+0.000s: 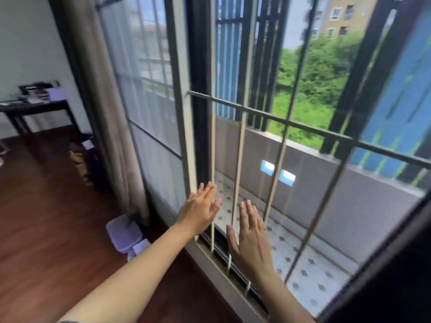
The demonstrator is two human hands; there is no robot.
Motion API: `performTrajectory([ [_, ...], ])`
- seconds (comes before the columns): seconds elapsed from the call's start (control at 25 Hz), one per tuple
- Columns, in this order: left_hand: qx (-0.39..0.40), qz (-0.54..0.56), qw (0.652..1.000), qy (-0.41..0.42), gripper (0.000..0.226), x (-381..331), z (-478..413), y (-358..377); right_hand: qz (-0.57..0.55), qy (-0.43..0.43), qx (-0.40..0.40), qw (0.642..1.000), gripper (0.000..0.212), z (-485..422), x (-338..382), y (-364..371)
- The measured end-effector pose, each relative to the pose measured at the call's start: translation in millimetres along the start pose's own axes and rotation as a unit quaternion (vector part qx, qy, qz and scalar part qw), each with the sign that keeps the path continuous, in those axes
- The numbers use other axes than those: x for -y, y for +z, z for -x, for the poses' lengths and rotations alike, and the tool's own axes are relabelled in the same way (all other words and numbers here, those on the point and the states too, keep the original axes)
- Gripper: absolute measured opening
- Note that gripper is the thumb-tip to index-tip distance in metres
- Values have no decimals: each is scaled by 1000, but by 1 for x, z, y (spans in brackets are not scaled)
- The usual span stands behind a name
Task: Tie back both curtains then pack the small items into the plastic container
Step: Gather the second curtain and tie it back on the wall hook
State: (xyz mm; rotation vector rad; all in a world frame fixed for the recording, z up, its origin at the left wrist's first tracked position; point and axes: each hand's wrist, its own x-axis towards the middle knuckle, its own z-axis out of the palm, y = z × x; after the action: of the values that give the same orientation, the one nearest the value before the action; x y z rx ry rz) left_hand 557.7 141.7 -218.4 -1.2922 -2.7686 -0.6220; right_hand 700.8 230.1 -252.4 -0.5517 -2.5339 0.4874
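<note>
Head view. Both hands are raised before the window bars [240, 145]. The left hand [200, 207] and the right hand [252, 237] each have straight fingers, slightly apart, and hold nothing. Whether the fingertips touch the glass or bars cannot be told.

The beige curtain [105, 108] hangs loose at the left, well apart from both hands and not yet tied. The second curtain cannot be identified here.

The plastic container [123, 231], with a purple lid, stands on the floor [42, 217] at the curtain's foot, with a small white item [140, 247] just beside it.

Risks, as judged:
- A step towards the curtain may knock the container or crush the item.
- Gathering the curtain may drag its hem across the container.
- Fingers may catch between the bars.
</note>
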Motion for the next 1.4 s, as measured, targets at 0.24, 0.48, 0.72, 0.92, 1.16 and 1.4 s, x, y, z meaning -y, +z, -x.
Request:
performTrajectory([
  [0.24,-45,-28,995,-82,68,119,-24,-47,-35,-63,-5,997,69,-91,87,92],
  [0.48,-62,-48,984,-162,59,273,-59,-100,-57,-69,53,995,69,-182,188,199],
  [0.72,-106,-17,970,-216,50,390,-106,-141,-85,-112,90,986,67,-260,264,276],
  [0.92,-130,-19,957,-259,51,483,-155,-179,-109,-155,104,976,70,-348,318,341],
  [1.16,-162,-28,930,-328,54,588,-198,-217,-177,-177,130,959,82,-431,390,415],
  [1.4,-167,-20,940,-297,55,700,-241,-252,-189,-151,128,962,83,-491,468,507],
])
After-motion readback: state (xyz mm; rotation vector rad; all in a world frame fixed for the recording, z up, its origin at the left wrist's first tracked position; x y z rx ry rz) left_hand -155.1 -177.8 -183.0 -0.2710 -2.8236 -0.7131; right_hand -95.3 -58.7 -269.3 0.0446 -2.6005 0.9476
